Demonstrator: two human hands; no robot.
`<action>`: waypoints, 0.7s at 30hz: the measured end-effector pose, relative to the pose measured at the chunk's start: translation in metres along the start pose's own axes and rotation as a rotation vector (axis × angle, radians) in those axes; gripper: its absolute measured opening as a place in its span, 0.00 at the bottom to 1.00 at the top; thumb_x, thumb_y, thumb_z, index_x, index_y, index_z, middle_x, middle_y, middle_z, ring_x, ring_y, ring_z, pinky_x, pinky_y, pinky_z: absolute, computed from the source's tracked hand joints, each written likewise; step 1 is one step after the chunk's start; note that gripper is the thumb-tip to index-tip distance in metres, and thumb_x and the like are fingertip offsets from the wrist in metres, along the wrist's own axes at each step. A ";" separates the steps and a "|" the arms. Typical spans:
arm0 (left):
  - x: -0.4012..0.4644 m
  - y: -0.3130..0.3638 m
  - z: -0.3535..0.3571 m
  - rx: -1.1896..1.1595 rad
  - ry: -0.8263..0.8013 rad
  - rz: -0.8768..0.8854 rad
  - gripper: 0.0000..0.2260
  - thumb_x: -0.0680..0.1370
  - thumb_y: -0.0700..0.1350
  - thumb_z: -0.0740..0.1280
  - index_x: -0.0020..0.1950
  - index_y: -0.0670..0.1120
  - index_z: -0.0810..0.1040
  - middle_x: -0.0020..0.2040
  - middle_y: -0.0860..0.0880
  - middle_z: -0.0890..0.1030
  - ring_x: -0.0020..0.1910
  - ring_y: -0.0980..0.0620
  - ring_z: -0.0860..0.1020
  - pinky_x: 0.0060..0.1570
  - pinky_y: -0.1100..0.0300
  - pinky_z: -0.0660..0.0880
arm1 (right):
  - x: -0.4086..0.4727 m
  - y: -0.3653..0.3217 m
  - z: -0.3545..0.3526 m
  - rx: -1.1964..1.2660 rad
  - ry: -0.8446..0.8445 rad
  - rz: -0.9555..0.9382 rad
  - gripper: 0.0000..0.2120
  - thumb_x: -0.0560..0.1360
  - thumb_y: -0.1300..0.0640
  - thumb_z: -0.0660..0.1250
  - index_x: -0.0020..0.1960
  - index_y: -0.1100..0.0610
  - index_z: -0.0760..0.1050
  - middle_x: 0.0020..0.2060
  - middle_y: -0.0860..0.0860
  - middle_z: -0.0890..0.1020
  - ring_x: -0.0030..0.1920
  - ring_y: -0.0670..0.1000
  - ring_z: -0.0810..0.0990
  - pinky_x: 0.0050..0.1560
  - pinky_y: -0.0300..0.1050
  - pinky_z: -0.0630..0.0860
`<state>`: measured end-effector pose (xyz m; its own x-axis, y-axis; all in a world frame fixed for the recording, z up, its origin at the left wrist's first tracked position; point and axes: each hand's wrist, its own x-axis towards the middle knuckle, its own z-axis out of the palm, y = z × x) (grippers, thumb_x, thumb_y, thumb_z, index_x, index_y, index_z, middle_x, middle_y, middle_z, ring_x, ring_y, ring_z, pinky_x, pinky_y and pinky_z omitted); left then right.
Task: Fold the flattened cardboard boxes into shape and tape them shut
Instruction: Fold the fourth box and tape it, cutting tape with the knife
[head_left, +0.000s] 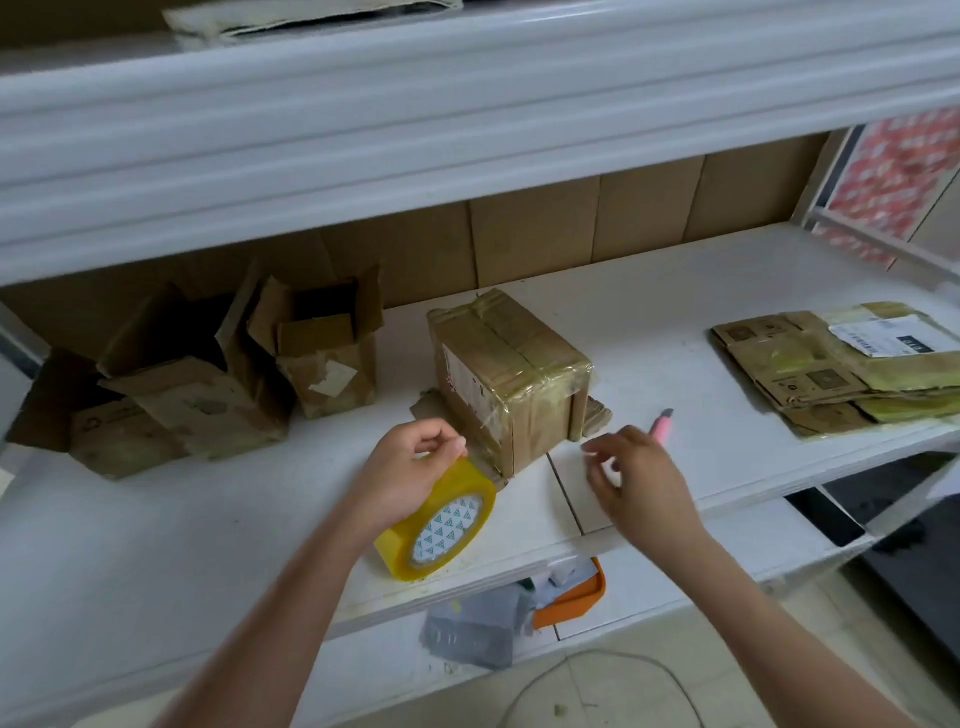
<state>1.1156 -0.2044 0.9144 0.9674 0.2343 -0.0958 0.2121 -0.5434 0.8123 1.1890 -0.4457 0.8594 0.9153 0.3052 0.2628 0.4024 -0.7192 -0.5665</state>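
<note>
Taped box (511, 376) — on shelf | left hand (410, 467) pinching tape roll (439, 522) | right hand (636, 480) fingers spread, hovering

Left hand (410, 467) fingers (447, 441) pinch the top of the tape roll (441, 525) standing on the shelf (156, 519). Just beyond them sits the taped box (511, 374). Right hand (639, 478) fingers hang spread, empty; a pink cutter (662, 423) lies just behind.

1. Taped box (511, 371): brown cardboard, glossy clear tape over it.
2. Tape roll (441, 519): shiny yellowish plastic, printed paper core.
3. Shelf (675, 322): white, matt, scuffed.
4. Flattened boxes (841, 366): creased matt cardboard.
</note>
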 end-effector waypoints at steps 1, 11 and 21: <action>0.000 0.001 0.001 0.005 0.000 0.005 0.09 0.81 0.50 0.65 0.42 0.51 0.80 0.46 0.57 0.84 0.53 0.57 0.80 0.58 0.46 0.77 | -0.007 -0.018 0.004 0.156 -0.037 -0.060 0.07 0.77 0.57 0.67 0.51 0.55 0.83 0.43 0.50 0.81 0.44 0.48 0.79 0.43 0.46 0.77; -0.017 -0.009 -0.003 0.050 0.073 0.165 0.10 0.81 0.53 0.61 0.59 0.59 0.79 0.55 0.56 0.79 0.56 0.57 0.78 0.58 0.56 0.77 | -0.013 -0.093 0.049 0.611 0.000 0.143 0.11 0.75 0.53 0.70 0.38 0.57 0.78 0.32 0.49 0.81 0.35 0.49 0.79 0.38 0.48 0.77; -0.062 -0.074 -0.048 -0.378 0.124 0.043 0.25 0.62 0.59 0.74 0.56 0.54 0.73 0.52 0.42 0.80 0.46 0.51 0.83 0.37 0.59 0.80 | -0.021 -0.123 0.093 1.102 -0.126 0.547 0.15 0.75 0.52 0.71 0.36 0.60 0.74 0.32 0.57 0.80 0.39 0.58 0.82 0.46 0.60 0.82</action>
<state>1.0329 -0.1401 0.8875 0.9454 0.3259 -0.0055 0.0834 -0.2254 0.9707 1.1216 -0.3059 0.8507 0.9379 0.2317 -0.2581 -0.2909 0.1199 -0.9492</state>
